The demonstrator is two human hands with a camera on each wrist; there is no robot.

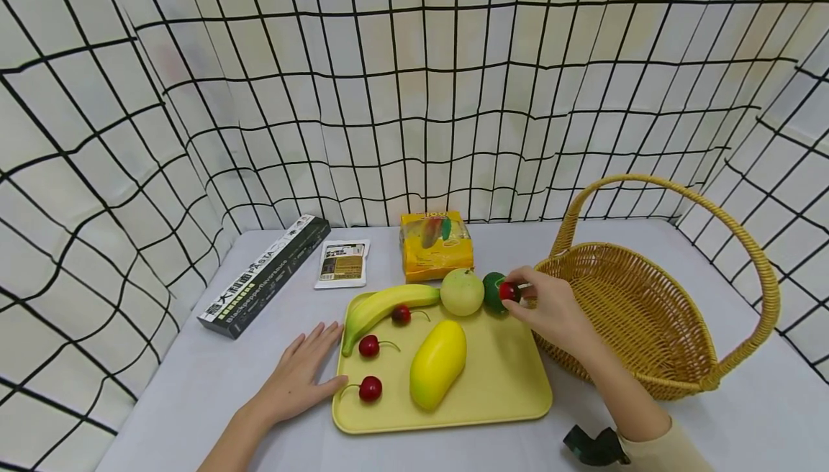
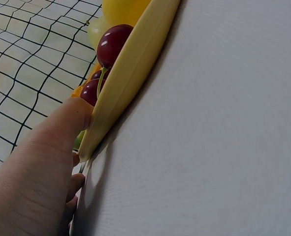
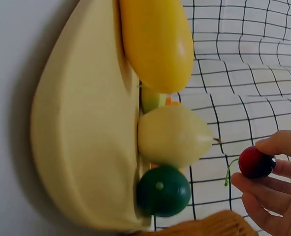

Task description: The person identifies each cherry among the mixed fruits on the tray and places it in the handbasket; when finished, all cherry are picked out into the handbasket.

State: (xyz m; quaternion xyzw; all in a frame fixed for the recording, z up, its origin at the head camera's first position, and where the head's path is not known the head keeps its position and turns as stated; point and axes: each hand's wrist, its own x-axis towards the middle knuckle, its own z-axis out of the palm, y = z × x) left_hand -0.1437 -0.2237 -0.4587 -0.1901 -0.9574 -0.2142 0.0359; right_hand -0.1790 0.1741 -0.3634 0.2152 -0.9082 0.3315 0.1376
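Note:
Between thumb and fingers, my right hand (image 1: 547, 308) pinches a dark red cherry (image 3: 257, 162) by its body, its green stem hanging free. It is raised over the right end of the yellow tray (image 1: 499, 393), near a dark green round fruit (image 3: 163, 191) and a pale pear (image 1: 462, 292). My left hand (image 1: 294, 371) lies flat with fingers spread, thumb touching the tray's left rim. On the tray rest a banana (image 1: 391, 306), a yellow mango (image 1: 438, 365), and cherries: one by the banana (image 1: 401, 314), one at left (image 1: 369, 346), one nearest me (image 1: 370, 388).
A wicker basket (image 1: 622, 306) with a tall handle stands right of the tray. Behind the tray are a yellow package (image 1: 437, 245) and a small white sachet (image 1: 342, 264). A dark pasta box (image 1: 264, 276) lies at the left. Black-lined white netting (image 1: 421, 98) encloses the table.

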